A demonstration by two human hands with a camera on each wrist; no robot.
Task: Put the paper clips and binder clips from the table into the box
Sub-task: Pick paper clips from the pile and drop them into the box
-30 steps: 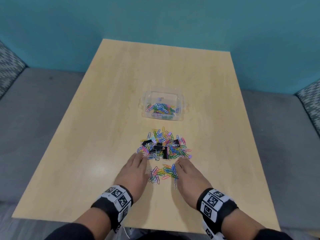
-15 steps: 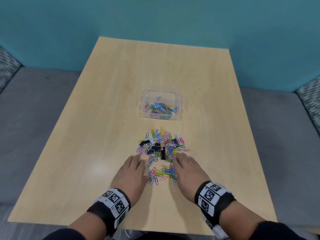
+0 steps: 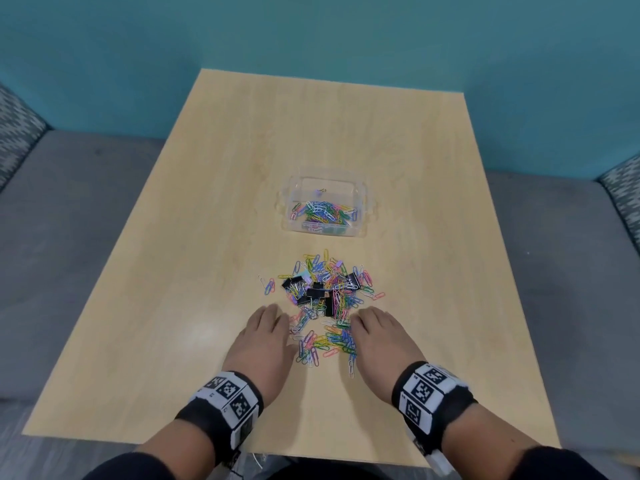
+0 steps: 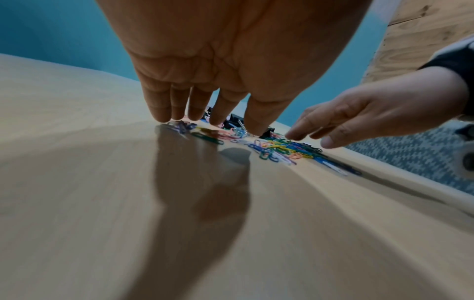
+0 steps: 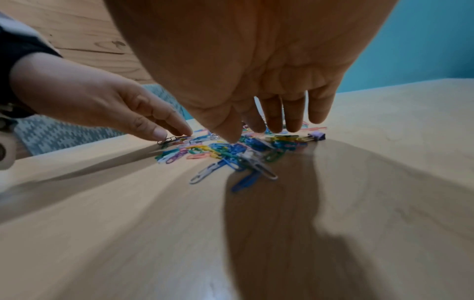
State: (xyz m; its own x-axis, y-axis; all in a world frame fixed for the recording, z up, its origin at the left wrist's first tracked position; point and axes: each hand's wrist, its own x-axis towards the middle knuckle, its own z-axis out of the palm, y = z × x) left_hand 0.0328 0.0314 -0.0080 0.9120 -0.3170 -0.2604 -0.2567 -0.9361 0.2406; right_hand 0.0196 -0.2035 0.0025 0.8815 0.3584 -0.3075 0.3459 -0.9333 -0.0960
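A heap of coloured paper clips (image 3: 329,292) mixed with black binder clips (image 3: 317,293) lies in the middle of the wooden table (image 3: 207,237). A smaller patch of paper clips (image 3: 323,344) sits between my hands. My left hand (image 3: 263,336) lies palm down at the patch's left, fingers straight, tips (image 4: 164,115) touching the table by the clips. My right hand (image 3: 375,336) lies palm down at its right, fingers (image 5: 295,117) straight over the clips (image 5: 231,150). Beyond the heap stands a clear plastic box (image 3: 325,233) with several paper clips inside.
The table ends in a near edge just behind my wrists. A grey bench seat (image 3: 69,209) wraps round the table left and right, with a teal wall (image 3: 311,36) behind. A lilac binder clip (image 5: 317,135) lies at the heap's edge.
Both hands have drawn slightly back toward me and a little apart, leaving the small patch of paper clips between them. The main heap looks a bit more spread at its left.
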